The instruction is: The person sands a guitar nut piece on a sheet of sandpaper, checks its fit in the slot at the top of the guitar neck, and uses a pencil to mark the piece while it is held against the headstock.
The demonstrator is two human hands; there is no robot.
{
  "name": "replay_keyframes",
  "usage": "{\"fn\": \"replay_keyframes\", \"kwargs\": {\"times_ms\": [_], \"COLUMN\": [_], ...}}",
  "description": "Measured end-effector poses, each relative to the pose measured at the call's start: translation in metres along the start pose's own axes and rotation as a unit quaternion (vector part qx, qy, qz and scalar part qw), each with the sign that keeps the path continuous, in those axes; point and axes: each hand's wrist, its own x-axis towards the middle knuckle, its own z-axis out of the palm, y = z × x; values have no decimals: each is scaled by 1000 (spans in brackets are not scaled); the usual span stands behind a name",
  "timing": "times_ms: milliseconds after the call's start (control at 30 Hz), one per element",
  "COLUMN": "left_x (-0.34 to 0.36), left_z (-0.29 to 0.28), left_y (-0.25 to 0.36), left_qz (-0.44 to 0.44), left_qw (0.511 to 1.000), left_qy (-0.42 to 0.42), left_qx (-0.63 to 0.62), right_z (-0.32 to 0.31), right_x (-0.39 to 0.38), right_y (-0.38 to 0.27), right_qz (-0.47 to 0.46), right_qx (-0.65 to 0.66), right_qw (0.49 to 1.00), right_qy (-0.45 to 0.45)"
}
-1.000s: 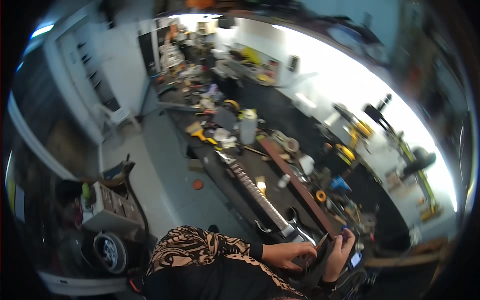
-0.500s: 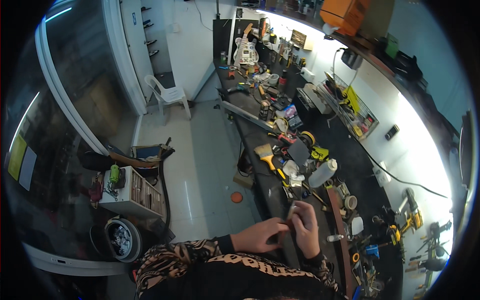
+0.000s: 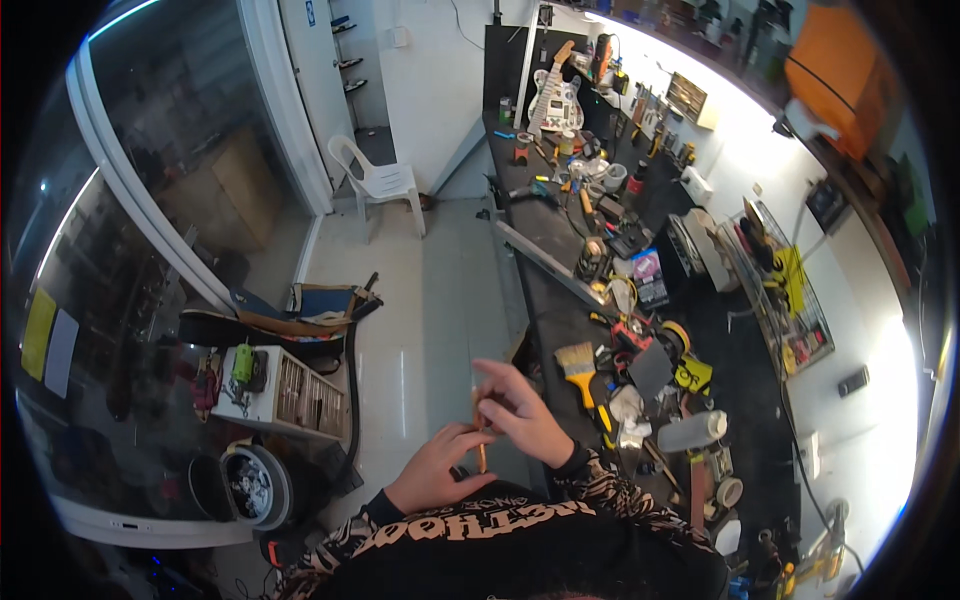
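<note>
I see slim orange-brown stick (image 3: 483, 458) between both hands, over floor (image 3: 388, 410), outside left edge of workbench (image 3: 560, 326). Left hand (image 3: 443, 468): thumb and forefinger parted around it. Right hand (image 3: 524, 416): thumb bent by its top, forefinger extended. Which grips, I can't tell. Open floor reaches white cabinet (image 3: 262, 405). Paintbrush (image 3: 580, 370) just inside bench edge.

the thin stick (image 3: 482, 459) looks smooth, its material unclear. the chair (image 3: 386, 182) is smooth plastic, the floor (image 3: 388, 395) glossy, the bench (image 3: 560, 328) matt, the brush (image 3: 578, 366) rough-bristled, the shirt (image 3: 450, 568) matt cloth.
</note>
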Motion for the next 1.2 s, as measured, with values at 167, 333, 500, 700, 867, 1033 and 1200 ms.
{"fn": "replay_keyframes", "kwargs": {"times_ms": [167, 333, 500, 700, 867, 1033, 1200], "left_x": [34, 114, 217, 351, 452, 554, 668], "left_z": [-63, -157, -273, -376, -410, -436, -485], "left_y": [-73, -172, -246, -296, -364, -433, -482], "left_qz": [-53, -67, 29, 106, 140, 110, 85], "left_qw": [998, 997, 997, 975, 965, 970, 978], "left_qy": [25, -13, -68, -147, -172, -168, -113], "left_qx": [-30, -21, 23, 126, 138, 135, 151], "right_z": [-9, -18, -26, -59, -115, -189, -282], "right_x": [124, 267, 407, 531, 624, 737, 892], "right_y": [26, 59, 43, 22, 30, 50, 12], "right_qz": [26, 73, 34, -22, -30, -32, -78], "right_qx": [-56, -65, 0, 15, 32, 24, -113], "right_qw": [996, 993, 999, 998, 995, 995, 990], "right_qy": [-72, -59, 1, 62, 93, 87, 30]}}
